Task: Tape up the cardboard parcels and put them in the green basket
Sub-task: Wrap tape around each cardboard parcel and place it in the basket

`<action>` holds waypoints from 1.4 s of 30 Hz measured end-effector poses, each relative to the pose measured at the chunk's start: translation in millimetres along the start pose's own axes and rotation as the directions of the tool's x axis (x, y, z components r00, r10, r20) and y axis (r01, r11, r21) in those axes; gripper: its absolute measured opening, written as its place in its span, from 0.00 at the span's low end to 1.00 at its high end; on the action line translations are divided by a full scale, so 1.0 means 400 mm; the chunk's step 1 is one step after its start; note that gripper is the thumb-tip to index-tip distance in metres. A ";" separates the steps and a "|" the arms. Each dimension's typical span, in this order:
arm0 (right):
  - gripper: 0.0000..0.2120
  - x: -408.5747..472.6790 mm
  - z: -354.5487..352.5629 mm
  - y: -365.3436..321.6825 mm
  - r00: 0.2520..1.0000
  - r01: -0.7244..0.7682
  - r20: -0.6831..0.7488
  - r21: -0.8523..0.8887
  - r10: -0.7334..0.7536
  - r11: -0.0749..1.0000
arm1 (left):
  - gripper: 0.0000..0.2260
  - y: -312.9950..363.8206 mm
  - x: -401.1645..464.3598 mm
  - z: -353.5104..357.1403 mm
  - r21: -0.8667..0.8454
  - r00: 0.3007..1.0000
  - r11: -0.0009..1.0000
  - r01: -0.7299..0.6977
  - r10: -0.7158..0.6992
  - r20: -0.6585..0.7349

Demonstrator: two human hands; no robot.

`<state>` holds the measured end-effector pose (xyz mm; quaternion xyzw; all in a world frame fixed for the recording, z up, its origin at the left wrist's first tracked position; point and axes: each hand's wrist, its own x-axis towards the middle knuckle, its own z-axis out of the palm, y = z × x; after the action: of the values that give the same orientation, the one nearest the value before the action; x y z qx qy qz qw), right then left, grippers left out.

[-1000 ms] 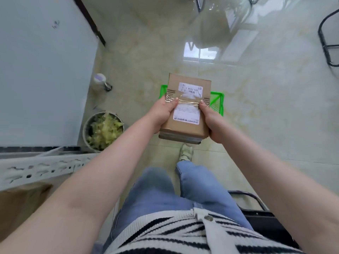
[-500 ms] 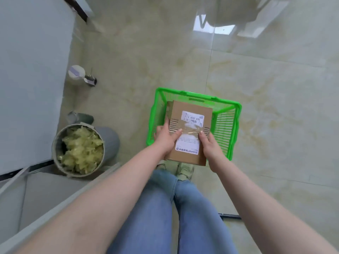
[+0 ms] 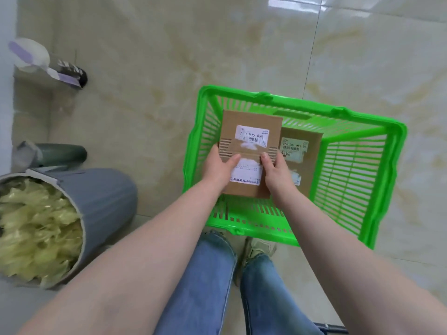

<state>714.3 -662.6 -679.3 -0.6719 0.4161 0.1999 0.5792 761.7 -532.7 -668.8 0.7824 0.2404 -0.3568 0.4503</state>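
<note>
A taped cardboard parcel (image 3: 251, 124) with white labels is held inside the left half of the green basket (image 3: 362, 180) on the floor. My left hand (image 3: 219, 166) grips its left edge with the thumb on top. My right hand (image 3: 275, 168) grips its right edge, thumb on the tape band. A second cardboard parcel (image 3: 304, 151) with a label lies on the basket floor, partly under the first and behind my right hand. Whether the held parcel touches the basket floor, I cannot tell.
A grey bin (image 3: 96, 201) full of crumpled yellowish tape waste stands left of the basket. A dark green roll (image 3: 60, 152) lies behind it. A white and purple object (image 3: 31, 55) sits by the wall. My jeans and shoe (image 3: 256, 250) are just before the basket.
Both hands have carried the parcel forward and down, from above the basket into its left half. The view has tilted down and closer, revealing the second parcel inside.
</note>
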 end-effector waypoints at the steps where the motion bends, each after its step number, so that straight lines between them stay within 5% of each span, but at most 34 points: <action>1: 0.17 0.011 0.008 0.007 1.000 0.012 -0.011 0.004 -0.012 1.000 | 0.13 -0.008 0.015 0.003 -0.007 1.000 1.000 -0.005 0.005 -0.006; 7: 0.22 0.012 0.029 0.014 0.998 0.023 -0.050 -0.014 -0.024 1.000 | 0.18 -0.019 0.027 -0.009 0.059 0.999 0.997 -0.039 0.039 0.007; 13: 0.33 -0.011 0.015 -0.064 0.983 -0.138 -0.139 -0.151 0.117 0.979 | 0.32 0.051 0.002 -0.034 0.249 0.999 0.968 0.005 0.003 -0.032; 16: 0.30 -0.068 -0.004 -0.140 0.972 -0.148 -0.212 -0.241 0.097 0.959 | 0.32 0.092 -0.055 -0.069 0.232 0.997 0.973 0.013 0.005 -0.077; 19: 0.14 -0.179 -0.023 -0.238 0.987 -0.074 -0.156 -0.155 0.049 0.985 | 0.24 0.134 -0.163 -0.140 0.123 0.995 0.992 0.023 -0.011 -0.103; 23: 0.03 -0.392 -0.047 -0.387 0.982 -0.050 0.184 0.042 0.042 0.998 | 0.12 0.185 -0.383 -0.273 -0.341 0.989 0.935 0.092 -0.126 -0.079; 27: 0.02 -0.619 -0.041 -0.512 0.907 -0.020 0.422 0.020 0.010 1.000 | 0.02 0.202 -0.666 -0.426 -0.675 0.978 0.734 0.074 -0.185 -0.094; 33: 0.02 -0.947 0.034 -0.590 0.733 0.124 0.680 -0.121 -0.009 0.985 | 0.03 0.100 -1.087 -0.560 -0.871 0.915 0.476 -0.124 -0.284 -0.285; 42: 0.02 -1.451 0.209 -0.521 0.323 0.473 0.929 -0.323 0.180 0.820 | 0.05 -0.164 -1.598 -0.609 -0.838 0.667 0.083 -0.539 -0.565 -0.485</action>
<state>563.8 -397.3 -137.1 -0.6021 -0.1365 0.6004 0.5083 396.8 -322.6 -125.7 0.3174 0.5809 0.2584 0.7036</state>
